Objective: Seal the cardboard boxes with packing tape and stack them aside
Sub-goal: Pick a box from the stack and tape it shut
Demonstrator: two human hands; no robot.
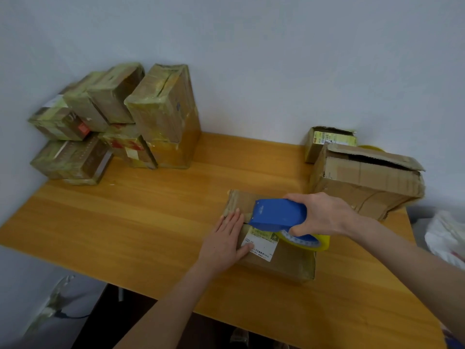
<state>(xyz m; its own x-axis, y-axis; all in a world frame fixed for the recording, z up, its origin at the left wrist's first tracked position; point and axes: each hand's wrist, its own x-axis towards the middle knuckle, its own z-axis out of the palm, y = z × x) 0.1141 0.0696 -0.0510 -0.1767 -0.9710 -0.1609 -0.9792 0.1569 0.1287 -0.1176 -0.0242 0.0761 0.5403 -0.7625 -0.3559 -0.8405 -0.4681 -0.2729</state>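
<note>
Left hand point(224, 244) flat on the near-left top of the box point(281, 263), fingers point(232, 220) straight, pressing the flap down beside the white label point(261, 245). Right hand point(324, 215) wraps the blue tape dispenser point(279, 214), curled tight round its body, nose down on the box's centre seam, yellow tape roll point(320, 241) over the box's right side. This reads as the sealing stroke, mid-seam. Next, I'd say: a steady drag along the seam and over the edge, then a clean cut, flaps held shut throughout. Just beyond the box, right, a larger carton point(364, 180) with loose flaps; behind it a smaller box point(327, 139), 2 unsealed. Far left of the box across the surface point(151, 222), the taped stack point(141, 117).
</note>
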